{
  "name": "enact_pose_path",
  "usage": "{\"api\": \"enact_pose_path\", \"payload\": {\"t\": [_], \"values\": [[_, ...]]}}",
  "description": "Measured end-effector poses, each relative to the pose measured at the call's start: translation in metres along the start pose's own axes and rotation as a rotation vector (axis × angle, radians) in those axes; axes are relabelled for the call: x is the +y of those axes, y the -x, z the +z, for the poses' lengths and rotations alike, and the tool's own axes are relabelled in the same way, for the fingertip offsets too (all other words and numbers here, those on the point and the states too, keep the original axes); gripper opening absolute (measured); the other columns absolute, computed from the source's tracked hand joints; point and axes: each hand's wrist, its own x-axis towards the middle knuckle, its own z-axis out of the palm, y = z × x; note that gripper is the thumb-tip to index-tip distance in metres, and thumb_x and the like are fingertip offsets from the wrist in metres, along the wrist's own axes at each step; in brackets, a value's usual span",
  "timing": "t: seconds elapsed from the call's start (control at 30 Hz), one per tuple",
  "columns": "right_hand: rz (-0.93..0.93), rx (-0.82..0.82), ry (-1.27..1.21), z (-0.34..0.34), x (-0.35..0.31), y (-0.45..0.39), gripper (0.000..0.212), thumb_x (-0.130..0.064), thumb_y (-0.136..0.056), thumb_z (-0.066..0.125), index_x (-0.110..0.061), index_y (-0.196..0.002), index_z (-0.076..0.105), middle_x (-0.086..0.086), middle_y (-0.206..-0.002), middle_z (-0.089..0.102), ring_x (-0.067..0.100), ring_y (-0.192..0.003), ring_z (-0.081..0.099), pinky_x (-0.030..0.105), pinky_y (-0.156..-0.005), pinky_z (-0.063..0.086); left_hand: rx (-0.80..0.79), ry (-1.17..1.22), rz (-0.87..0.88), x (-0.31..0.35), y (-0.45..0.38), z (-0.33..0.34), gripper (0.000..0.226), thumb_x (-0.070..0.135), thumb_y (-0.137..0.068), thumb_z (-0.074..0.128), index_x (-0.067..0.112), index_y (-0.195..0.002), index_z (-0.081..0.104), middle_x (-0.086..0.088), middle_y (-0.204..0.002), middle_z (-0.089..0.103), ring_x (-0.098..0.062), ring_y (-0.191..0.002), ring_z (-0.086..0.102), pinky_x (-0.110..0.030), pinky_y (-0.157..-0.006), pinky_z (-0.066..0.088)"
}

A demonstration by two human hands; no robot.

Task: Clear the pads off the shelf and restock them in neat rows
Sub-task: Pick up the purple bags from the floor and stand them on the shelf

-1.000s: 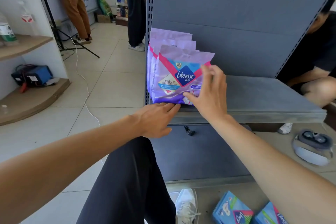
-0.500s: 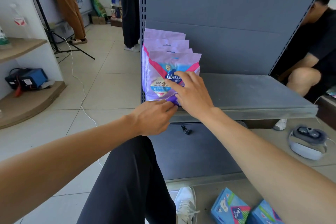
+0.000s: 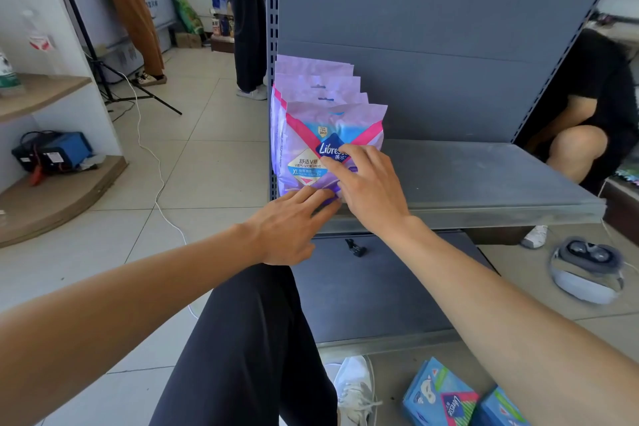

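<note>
- Right hand (image 3: 371, 185) lay spread on the face of the front purple pack (image 3: 325, 152), straight fingers pressing over the logo. A second earlier those fingers had been at the pack's right edge; they had slid leftward onto its front.
- Left hand (image 3: 294, 218) was flat and relaxed, its fingertips touching the pack's bottom edge at the shelf (image 3: 484, 183) lip. Its position had hardly changed.
- The front pack stood upright at the shelf's left end, touching the row of like packs (image 3: 314, 79) lined up behind it. Earlier it had leaned forward of them; now it sat closer in.
- Judgement: the purple row looked squared up and near finished.
- The rest of the shelf to the right held nothing visible.
- Blue packs (image 3: 446, 398) lay on the floor below, likely next to stock.
</note>
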Motion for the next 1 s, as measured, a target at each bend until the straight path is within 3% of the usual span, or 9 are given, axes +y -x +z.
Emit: {"api": "enact_pose_path", "payload": {"t": [0.2,0.43,0.53,0.67,0.8,1.0], "values": [[-0.026,-0.054,-0.022,-0.007,0.003,0.0,0.059,-0.006,-0.072,0.079,-0.015,-0.127,0.063,0.014,-0.127,0.06,0.034,-0.113,0.058,0.043,-0.085,0.051,-0.02,0.007,0.009,0.002,-0.001,-0.001,0.084,0.037,-0.078,0.058,0.007,-0.15,0.028,-0.005,-0.142,0.041,-0.025,-0.126,0.043,-0.034,-0.105,0.039],[0.084,-0.083,-0.07,-0.017,0.005,0.041,0.042,-0.018,-0.083,0.066,-0.016,-0.125,0.06,0.007,-0.131,0.055,0.029,-0.113,0.052,0.042,-0.082,0.052,-0.041,0.061,-0.003,0.008,-0.007,-0.011,0.081,0.043,-0.085,0.055,0.012,-0.152,0.021,-0.003,-0.143,0.032,-0.024,-0.128,0.038,-0.037,-0.103,0.042],[0.152,-0.245,-0.077,-0.032,0.011,0.053,0.049,-0.032,-0.088,0.059,-0.02,-0.135,0.051,0.004,-0.129,0.053,0.027,-0.116,0.048,0.043,-0.088,0.049,-0.033,0.109,-0.029,0.017,-0.016,-0.02,0.083,0.046,-0.086,0.055,0.014,-0.152,0.017,-0.004,-0.146,0.027,-0.025,-0.131,0.034,-0.039,-0.097,0.048],[0.27,-0.495,-0.071,-0.059,0.028,0.07,0.055,-0.043,-0.094,0.049,-0.024,-0.144,0.04,0.002,-0.14,0.045,0.025,-0.129,0.038,0.041,-0.1,0.041,-0.024,0.155,-0.022,0.035,-0.039,-0.039,0.081,0.049,-0.088,0.055,0.015,-0.152,0.018,-0.005,-0.151,0.024,-0.026,-0.135,0.033,-0.036,-0.097,0.043],[0.471,-0.756,-0.084,-0.096,0.048,0.096,0.06,-0.053,-0.092,0.048,-0.026,-0.146,0.038,0.005,-0.142,0.044,0.028,-0.133,0.037,0.044,-0.099,0.042,-0.074,0.246,0.021,0.061,-0.07,-0.049,0.079,0.047,-0.088,0.055,0.02,-0.152,0.018,-0.005,-0.151,0.025,-0.027,-0.133,0.036,-0.042,-0.099,0.044],[0.716,-0.852,-0.037,-0.144,0.071,0.153,0.065,-0.057,-0.089,0.046,-0.028,-0.146,0.036,0.007,-0.142,0.042,0.032,-0.134,0.035,0.045,-0.1,0.038,-0.196,0.286,0.064,0.116,-0.112,-0.049,0.076,0.049,-0.085,0.058,0.019,-0.147,0.026,-0.007,-0.145,0.032,-0.029,-0.133,0.032,-0.049,-0.101,0.043]]}}
